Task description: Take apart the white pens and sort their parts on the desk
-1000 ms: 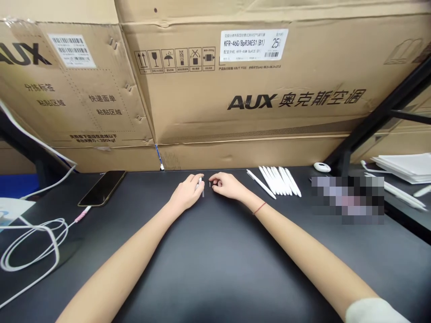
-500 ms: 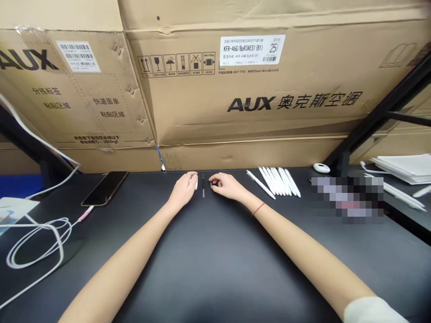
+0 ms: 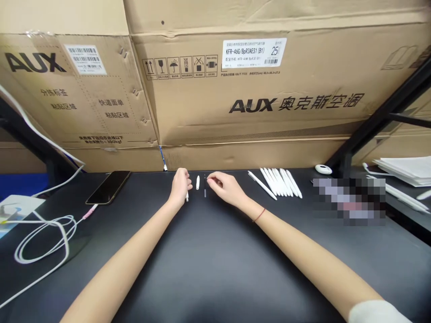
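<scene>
My left hand (image 3: 180, 187) is curled closed, and a white pen part (image 3: 187, 197) pokes out below its fingers. Just right of it, a short white pen barrel piece (image 3: 198, 182) lies on the black table. Beside that piece lies a thin pen refill (image 3: 205, 193) with a pale lower end; its dark part blends into the table. My right hand (image 3: 227, 186) is closed in a pinch at the refill's upper right side. Whatever its fingertips hold is too small to make out.
Several white pens (image 3: 281, 182) lie in a row on the right. A phone (image 3: 108, 187) and a coiled white cable (image 3: 43, 242) are on the left. Cardboard boxes (image 3: 202, 121) stand behind the table. A white oval object (image 3: 323, 169) and papers (image 3: 404, 168) are farther right.
My left hand has moved slightly left and curled, leaving the white barrel piece uncovered on the table. My right hand has moved left, its fingertips now close to the refill.
</scene>
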The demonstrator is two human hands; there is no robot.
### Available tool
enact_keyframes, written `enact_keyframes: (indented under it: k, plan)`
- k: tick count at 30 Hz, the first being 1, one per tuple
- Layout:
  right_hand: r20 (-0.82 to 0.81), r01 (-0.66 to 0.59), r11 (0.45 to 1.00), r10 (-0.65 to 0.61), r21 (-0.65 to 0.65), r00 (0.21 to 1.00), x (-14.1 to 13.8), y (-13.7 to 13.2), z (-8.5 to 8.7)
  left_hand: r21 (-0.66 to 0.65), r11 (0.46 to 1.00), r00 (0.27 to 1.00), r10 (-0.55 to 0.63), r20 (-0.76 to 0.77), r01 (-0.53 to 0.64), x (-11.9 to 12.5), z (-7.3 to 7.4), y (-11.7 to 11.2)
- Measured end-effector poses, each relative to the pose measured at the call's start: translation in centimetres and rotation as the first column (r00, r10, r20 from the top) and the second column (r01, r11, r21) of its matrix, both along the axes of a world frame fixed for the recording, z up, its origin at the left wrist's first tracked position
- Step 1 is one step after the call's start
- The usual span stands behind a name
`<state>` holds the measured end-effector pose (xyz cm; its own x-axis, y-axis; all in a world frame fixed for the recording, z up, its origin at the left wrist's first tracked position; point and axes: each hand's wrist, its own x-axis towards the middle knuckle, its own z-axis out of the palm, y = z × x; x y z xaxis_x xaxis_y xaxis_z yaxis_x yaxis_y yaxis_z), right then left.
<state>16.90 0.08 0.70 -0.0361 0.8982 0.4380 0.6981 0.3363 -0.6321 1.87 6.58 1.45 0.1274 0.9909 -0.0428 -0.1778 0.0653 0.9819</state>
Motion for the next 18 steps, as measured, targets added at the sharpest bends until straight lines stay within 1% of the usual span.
enact_keyframes:
  k: [1,3,5,7,10,12,15,18]
  plan:
    - [-0.013,-0.018,1.000,0.018,-0.019,1.000,-0.8,-0.6,0.2,-0.038,0.999,0.992,0.034,0.120,-0.030,0.3,0.6,-0.4]
    - [-0.020,-0.056,0.995,0.054,-0.082,0.998,-2.5,-1.7,0.5,-0.081,0.992,0.952,0.115,0.283,-0.096,0.9,1.5,-1.5]
    - [-0.069,-0.089,0.994,0.084,-0.069,0.994,-3.8,-2.6,0.5,-0.122,0.982,0.910,0.178,0.374,-0.142,1.3,2.0,-2.8]
    - [-0.136,-0.064,0.998,0.063,-0.005,0.989,-4.4,-2.9,0.4,-0.164,0.976,0.882,0.202,0.425,-0.145,1.4,2.1,-4.1]
    - [-0.208,0.050,0.995,-0.032,0.085,0.978,-4.1,-2.8,0.3,-0.225,0.972,0.872,0.169,0.460,-0.070,1.2,1.8,-5.6]
    - [-0.216,0.107,0.987,-0.079,0.121,0.973,-3.5,-2.5,0.4,-0.309,0.951,0.873,0.153,0.463,-0.003,1.1,1.7,-6.3]
    - [-0.174,0.133,0.978,-0.104,0.163,0.979,-2.4,-2.0,0.8,-0.430,0.900,0.876,0.143,0.460,0.079,0.9,1.5,-6.8]
    - [-0.109,0.125,0.969,-0.104,0.211,0.989,-1.6,-1.9,1.4,-0.479,0.865,0.883,0.099,0.458,0.152,0.8,1.1,-6.9]
